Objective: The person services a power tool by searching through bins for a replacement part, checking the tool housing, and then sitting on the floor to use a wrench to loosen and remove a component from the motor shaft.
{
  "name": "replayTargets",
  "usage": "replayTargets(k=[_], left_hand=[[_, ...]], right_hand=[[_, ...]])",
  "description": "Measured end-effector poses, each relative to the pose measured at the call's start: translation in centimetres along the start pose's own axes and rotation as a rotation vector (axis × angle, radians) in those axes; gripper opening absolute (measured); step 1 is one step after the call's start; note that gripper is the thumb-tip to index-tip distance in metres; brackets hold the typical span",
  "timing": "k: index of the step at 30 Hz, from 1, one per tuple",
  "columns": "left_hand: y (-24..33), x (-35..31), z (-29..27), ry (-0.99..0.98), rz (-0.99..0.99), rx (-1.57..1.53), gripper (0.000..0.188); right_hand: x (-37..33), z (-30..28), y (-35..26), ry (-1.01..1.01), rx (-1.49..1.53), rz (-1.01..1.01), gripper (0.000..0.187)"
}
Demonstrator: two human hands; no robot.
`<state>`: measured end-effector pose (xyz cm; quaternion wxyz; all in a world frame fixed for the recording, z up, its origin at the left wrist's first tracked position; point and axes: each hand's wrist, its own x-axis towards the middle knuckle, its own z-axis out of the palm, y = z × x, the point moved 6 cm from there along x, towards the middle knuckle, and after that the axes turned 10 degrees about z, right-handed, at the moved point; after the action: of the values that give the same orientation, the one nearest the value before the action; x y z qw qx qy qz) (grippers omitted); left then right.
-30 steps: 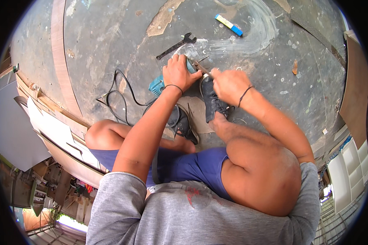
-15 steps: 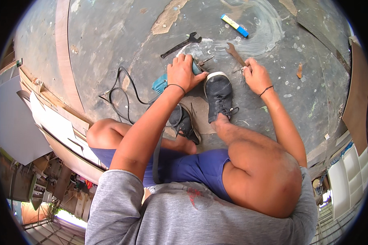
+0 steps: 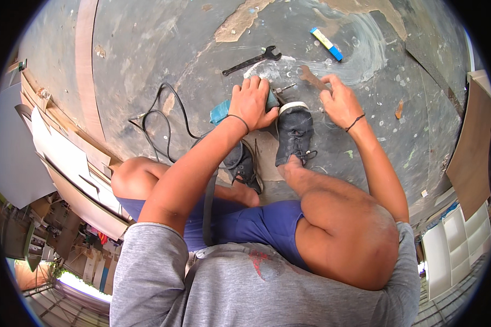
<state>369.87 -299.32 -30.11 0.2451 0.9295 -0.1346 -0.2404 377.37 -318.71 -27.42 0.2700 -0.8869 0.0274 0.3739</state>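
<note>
My left hand (image 3: 250,103) is wrapped over a teal corded power tool (image 3: 220,112) lying on the floor. Its metal spindle (image 3: 285,87) sticks out past the fingers, close to the toe of my right shoe (image 3: 294,131); the hand hides most of the body. Between the thumb and fingers of my right hand (image 3: 341,102) is the end of a rusty open-end wrench (image 3: 312,79), its jaw pointing toward the spindle. Beyond the tool lies a black open-end wrench (image 3: 251,61). A small blue and yellow box-like stick (image 3: 326,43) rests farther off.
The tool's black cord (image 3: 169,122) loops on the floor at left. My left shoe (image 3: 241,163) is below the tool. Light boards (image 3: 65,158) lean along the left side, and a brown panel (image 3: 472,147) stands at right. The grey floor (image 3: 147,43) is worn and paint-stained.
My right hand and the rusty wrench have shifted slightly, the wrench now lying flatter and nearer the spindle. My left hand stays on the power tool. The whole view has shifted a little.
</note>
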Motion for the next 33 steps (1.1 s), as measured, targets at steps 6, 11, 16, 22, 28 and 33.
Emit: replayTargets(k=[6, 11, 16, 22, 28, 33], left_hand=[[-0.4, -0.3, 0.3, 0.001, 0.002, -0.046, 0.058], [-0.4, -0.3, 0.2, 0.043, 0.002, -0.044, 0.057], [-0.5, -0.5, 0.4, 0.037, -0.022, -0.047, 0.056], [-0.5, -0.6, 0.5, 0.042, -0.030, -0.048, 0.056], [-0.5, -0.7, 0.6, 0.041, -0.037, -0.048, 0.055], [-0.5, -0.5, 0.7, 0.049, -0.033, -0.061, 0.061]], right_hand=[[-0.7, -0.7, -6.4, -0.295, -0.417, -0.155, 0.026], [0.8, 2.0, -9.5, -0.400, -0.688, -0.150, 0.024], [1.3, 3.5, -11.5, -0.414, -0.773, -0.155, 0.024], [2.1, 5.2, -13.3, -0.631, -0.939, -0.097, 0.029], [3.1, 4.9, -12.9, -0.551, -0.868, -0.125, 0.027], [4.8, 7.1, -13.7, -0.755, -1.038, -0.357, 0.029]])
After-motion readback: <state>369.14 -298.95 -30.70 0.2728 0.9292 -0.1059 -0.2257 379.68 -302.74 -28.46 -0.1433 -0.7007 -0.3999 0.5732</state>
